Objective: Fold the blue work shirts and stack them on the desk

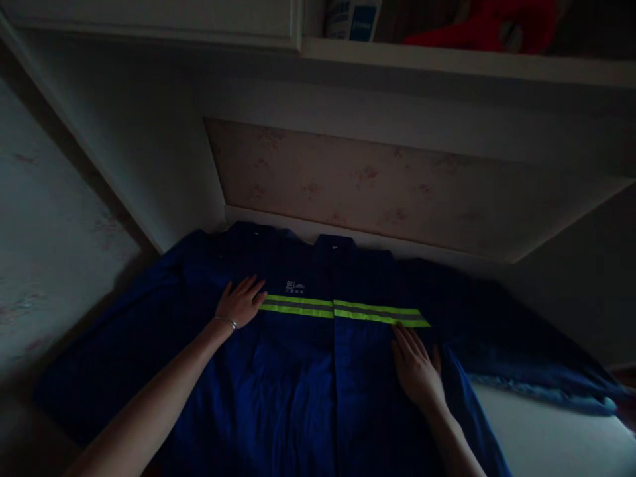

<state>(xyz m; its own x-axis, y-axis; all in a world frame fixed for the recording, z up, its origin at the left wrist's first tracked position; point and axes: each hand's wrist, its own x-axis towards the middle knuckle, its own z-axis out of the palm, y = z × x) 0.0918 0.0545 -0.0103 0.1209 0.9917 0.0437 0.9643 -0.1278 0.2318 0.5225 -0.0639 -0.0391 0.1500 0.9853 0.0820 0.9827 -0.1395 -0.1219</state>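
A dark blue work jacket (308, 358) lies spread out, front side up, with its collar toward the back wall. Across its chest runs a yellow-green reflective strip (298, 306), and a small white logo (295, 287) sits above that. My left hand (240, 302) rests flat on the chest at the strip's left end, fingers spread; a bracelet circles the wrist. Near the strip's right end, my right hand (416, 364) lies on the fabric with its fingers stretched out. Both sleeves extend sideways, the right one reaching past the white surface's edge.
A white surface (551, 424) shows under the jacket at right. Behind it stands a wall panel with flowered paper (338, 179). Overhead, a shelf (447, 63) holds a red object (497, 30) and a white-and-blue container (352, 20). A side panel (124, 132) bounds the left.
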